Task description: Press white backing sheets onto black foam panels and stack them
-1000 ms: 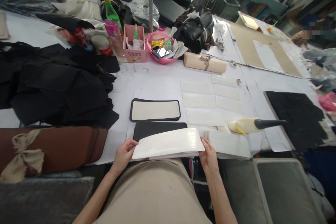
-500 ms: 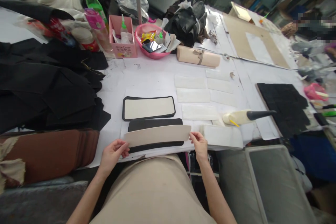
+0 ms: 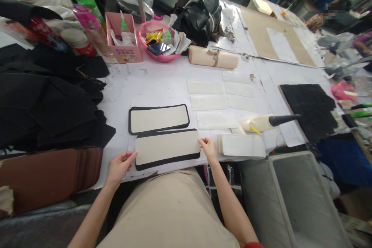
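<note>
A pale beige panel (image 3: 167, 146) lies over a black rounded piece (image 3: 168, 160), whose dark edge shows along the front and back. My left hand (image 3: 120, 166) pinches the panel's left end between thumb and fingers. At the right end, my right hand (image 3: 208, 148) pinches the panel's edge with closed fingers. Just behind is another light panel (image 3: 159, 119) with a black border, resting on dark pieces. A stack of white panels (image 3: 243, 145) sits to the right of my right hand.
Brown pieces (image 3: 52, 174) and black sheets (image 3: 49, 104) are piled at left. Behind stand a pink box (image 3: 124, 52) and a pink basket (image 3: 164, 57). A cream bottle with a black nozzle (image 3: 260, 123) lies right, near translucent strips (image 3: 209, 102). A grey bin (image 3: 279, 186) stands below.
The beige panel, bowed and raised before, now lies flatter over the black piece, covering more of it. Both hands have moved with it, and the whole view has shifted slightly.
</note>
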The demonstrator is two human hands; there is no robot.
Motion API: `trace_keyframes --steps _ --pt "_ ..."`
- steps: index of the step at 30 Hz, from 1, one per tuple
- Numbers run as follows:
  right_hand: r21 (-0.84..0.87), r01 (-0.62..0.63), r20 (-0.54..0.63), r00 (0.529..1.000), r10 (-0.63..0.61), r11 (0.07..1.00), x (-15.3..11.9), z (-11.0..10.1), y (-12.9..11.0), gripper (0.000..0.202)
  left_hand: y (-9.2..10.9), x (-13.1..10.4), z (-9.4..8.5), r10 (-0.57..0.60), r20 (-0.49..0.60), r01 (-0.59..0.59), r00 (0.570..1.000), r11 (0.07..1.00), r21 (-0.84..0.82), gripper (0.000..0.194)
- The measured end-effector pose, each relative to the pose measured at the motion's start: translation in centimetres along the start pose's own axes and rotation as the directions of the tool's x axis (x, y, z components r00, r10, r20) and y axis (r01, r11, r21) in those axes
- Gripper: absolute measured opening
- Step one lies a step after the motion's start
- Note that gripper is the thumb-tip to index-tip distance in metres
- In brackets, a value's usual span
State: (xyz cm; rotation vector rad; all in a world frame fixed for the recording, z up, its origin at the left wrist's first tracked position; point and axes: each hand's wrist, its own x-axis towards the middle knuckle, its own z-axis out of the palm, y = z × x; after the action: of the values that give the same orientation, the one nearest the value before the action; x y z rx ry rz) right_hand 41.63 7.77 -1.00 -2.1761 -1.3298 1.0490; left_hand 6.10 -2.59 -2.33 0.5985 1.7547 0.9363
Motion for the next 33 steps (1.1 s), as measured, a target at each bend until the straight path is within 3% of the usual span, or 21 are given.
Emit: trace_keyframes --steps 10,22,33 --pt "-0.143 -0.064 0.027 0.997 0.069 0.988 0.7 0.8 -1.0 0.02 -0.1 0.6 0.1 -0.053 -0.045 0.055 0.998 0.998 0.025 0.054" --pt "-0.169 -0.102 0.012 0.994 0.106 0.98 1.5 1.3 -0.1 0.022 -1.5 1.6 0.5 0.054 -0.108 -0.023 0.993 0.963 0.267 0.054" --pt "-0.138 -0.06 0.025 0.998 0.064 0.989 2.4 1.7 1.2 0.026 -1.5 1.8 1.4 0.093 -0.162 -0.028 0.982 0.931 0.363 0.041"
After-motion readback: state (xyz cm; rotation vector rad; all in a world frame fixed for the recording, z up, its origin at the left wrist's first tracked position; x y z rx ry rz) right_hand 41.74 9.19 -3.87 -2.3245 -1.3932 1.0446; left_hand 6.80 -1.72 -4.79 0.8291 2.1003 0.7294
